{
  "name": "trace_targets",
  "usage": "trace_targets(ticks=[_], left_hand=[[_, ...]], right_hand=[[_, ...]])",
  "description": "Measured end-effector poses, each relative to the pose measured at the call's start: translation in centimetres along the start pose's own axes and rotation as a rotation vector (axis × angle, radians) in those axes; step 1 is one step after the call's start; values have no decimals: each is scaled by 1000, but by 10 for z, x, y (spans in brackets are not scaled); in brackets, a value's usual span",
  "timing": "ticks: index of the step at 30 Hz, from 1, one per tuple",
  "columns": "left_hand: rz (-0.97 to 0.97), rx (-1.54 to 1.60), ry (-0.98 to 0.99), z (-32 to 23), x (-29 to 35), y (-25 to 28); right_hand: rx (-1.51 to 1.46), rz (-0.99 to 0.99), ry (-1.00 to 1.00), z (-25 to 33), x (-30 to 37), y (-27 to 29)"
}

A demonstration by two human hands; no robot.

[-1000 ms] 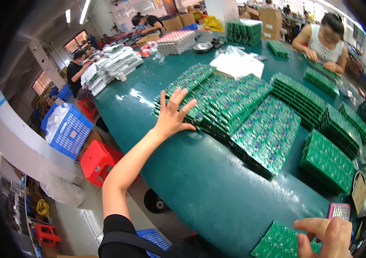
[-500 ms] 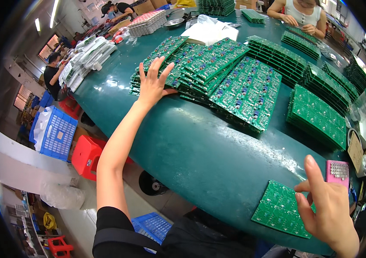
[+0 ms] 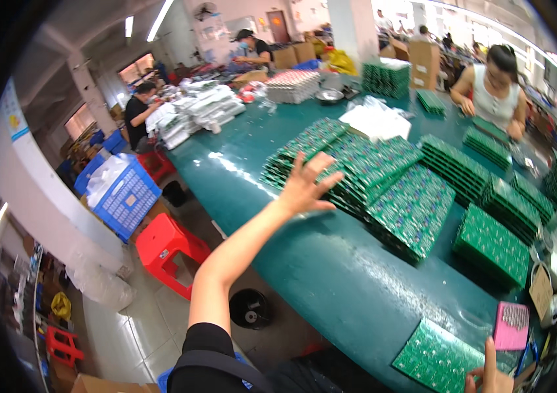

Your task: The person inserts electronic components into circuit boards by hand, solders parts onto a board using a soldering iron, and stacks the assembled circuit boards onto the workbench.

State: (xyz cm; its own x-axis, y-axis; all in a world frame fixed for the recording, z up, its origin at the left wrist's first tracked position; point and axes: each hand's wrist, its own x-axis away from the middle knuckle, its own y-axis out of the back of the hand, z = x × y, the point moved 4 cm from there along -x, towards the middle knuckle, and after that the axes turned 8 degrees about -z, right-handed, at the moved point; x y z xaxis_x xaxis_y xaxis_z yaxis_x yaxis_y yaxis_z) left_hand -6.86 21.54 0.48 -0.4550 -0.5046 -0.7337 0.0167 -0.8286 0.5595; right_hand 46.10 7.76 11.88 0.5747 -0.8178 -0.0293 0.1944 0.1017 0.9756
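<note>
Holding the left hand [image 3: 301,188] spread, grasping nothing visible, at the near edge of fanned circuit-board stacks [image 3: 353,160] on the green tabletop [image 3: 304,268]. Pointing up with one finger of the right hand [image 3: 493,380] by a flat circuit-board panel [image 3: 437,355]; cannot tell whether gripping anything. Possibly risking a spill by bumping the uneven upper boards [image 3: 393,157].

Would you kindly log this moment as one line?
left hand: spread near stacked boards; right hand: finger raised by single board; pink pad: on table
</note>
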Motion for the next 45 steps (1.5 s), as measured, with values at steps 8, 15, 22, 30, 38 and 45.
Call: trace_targets(ticks=[8, 15, 22, 30, 38, 45], left_hand=[[-15, 604, 273, -106, -57, 89], [630, 1540, 994, -192, -52, 117], [716, 1515, 1002, -204, -47, 119], [690, 1592, 973, -189, -52, 95], [545, 1459, 1058, -169, -78, 81], [573, 1370, 908, -192, -75, 78]], right_hand=[[-151, -449, -197, -61, 76, -28], [-164, -644, -524, -85, 98, -34], [-163, -947, -798, -72, 200, -36], [144, -921, -1774, -70, 522, -167], [331, -186, -1824, -3, 605, -452], [253, -763, -795, -242, 163, -264]])
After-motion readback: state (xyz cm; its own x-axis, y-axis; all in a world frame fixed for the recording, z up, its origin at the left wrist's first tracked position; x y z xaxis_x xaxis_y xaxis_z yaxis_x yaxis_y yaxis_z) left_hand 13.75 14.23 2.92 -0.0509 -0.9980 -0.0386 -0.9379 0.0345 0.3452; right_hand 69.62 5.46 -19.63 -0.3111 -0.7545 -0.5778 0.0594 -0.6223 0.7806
